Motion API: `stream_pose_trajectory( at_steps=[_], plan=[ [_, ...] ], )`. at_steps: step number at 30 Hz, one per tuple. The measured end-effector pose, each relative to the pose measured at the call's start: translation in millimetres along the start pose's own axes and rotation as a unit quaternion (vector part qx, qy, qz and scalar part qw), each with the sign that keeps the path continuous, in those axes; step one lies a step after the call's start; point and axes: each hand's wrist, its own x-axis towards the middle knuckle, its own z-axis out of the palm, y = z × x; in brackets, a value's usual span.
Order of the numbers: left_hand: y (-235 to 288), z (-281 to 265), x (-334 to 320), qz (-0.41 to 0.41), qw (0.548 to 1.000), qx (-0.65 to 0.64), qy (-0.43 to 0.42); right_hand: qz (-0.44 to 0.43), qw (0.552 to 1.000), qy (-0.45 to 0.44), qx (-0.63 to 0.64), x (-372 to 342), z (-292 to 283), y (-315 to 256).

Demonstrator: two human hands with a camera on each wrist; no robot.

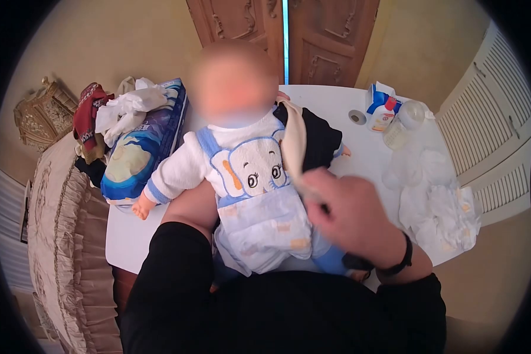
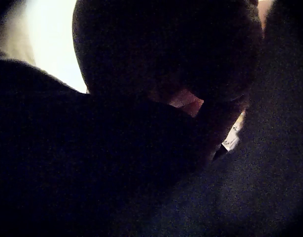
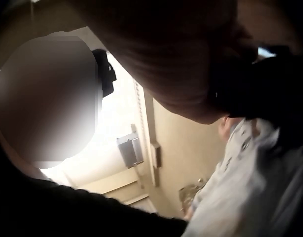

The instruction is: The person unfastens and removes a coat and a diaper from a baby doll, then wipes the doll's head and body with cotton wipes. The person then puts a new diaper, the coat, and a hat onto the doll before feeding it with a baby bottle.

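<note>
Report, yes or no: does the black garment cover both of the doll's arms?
No: in the head view, the doll has the black garment over one arm only, the other showing its white sleeve.

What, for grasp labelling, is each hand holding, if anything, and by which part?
The right hand grips the cream cloth by its lower end; the left hand is hidden: cannot tell.

Head cam's decently lit, soft and even, with a bright slit (image 1: pixel 286 47) between the doors (image 1: pixel 336 41), heavy fisheye bending and black corners, plus the right hand (image 1: pixel 354 215) is motion-smeared and the doll's head (image 1: pixel 236 82) is a blurred blob. Left wrist cam is basically black, grainy mush with a blown-out patch top left. Right wrist's soft and dim up close, with harsh glare behind leaving the sleeve (image 3: pixel 92 212) nearly a silhouette.
</note>
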Motion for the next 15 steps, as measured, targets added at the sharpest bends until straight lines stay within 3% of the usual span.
stream_pose_trajectory(
  at_steps=[1,3,7,9,11,12,14,15],
  plan=[
    [1,0,0,-0.008,1.0,-0.004,-0.003,0.001,1.0,0.0,0.001,-5,8,-6],
    [2,0,0,-0.015,1.0,-0.007,-0.006,-0.147,0.985,-0.091,-0.011,-9,22,-12],
    [5,4,-8,-0.003,1.0,0.005,0.008,-0.187,0.968,-0.162,0.046,-5,-2,-8],
    [2,8,-9,0.0,1.0,0.011,0.012,-0.283,0.939,-0.023,0.197,5,-14,5],
    [-1,13,-7,0.005,1.0,0.017,0.014,-0.093,0.951,0.187,0.228,13,2,20],
    [-3,16,-4,0.008,1.0,0.02,0.014,-0.005,0.954,0.189,0.232,25,-1,21],
    [-6,23,0,0.012,0.999,0.028,0.014,-0.175,0.935,0.268,0.155,52,10,30],
    [-8,26,2,0.015,0.999,0.031,0.014,-0.176,0.934,0.269,0.154,54,13,28]
  ],
)
